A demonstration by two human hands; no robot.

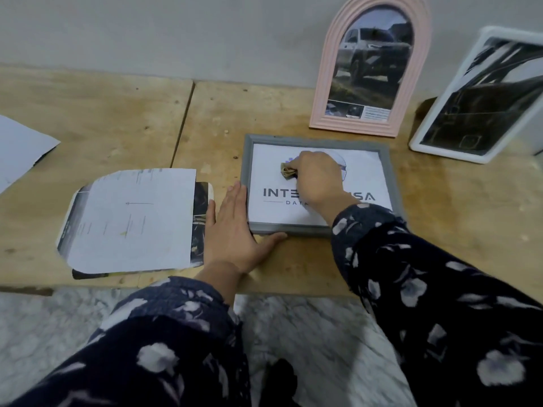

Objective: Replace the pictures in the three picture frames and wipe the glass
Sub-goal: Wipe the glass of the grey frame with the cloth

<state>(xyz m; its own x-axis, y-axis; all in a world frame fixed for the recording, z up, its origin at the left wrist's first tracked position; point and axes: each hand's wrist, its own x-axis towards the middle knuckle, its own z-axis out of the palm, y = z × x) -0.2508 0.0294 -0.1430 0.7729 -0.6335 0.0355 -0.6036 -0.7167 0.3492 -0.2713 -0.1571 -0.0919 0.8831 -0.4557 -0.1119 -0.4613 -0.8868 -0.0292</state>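
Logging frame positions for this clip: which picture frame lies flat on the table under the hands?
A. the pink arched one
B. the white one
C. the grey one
C: the grey frame lies flat while the right hand rubs a cloth on its glass; the other two stand upright.

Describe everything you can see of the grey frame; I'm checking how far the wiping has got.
The grey frame lies flat, glass up, on the wooden table, in front of the pink arched frame. It is rectangular, with a plain painted-looking border around a white sheet printed with a logo and dark lettering. The left hand braces its near left corner; the right hand presses a small folded cloth on the glass.
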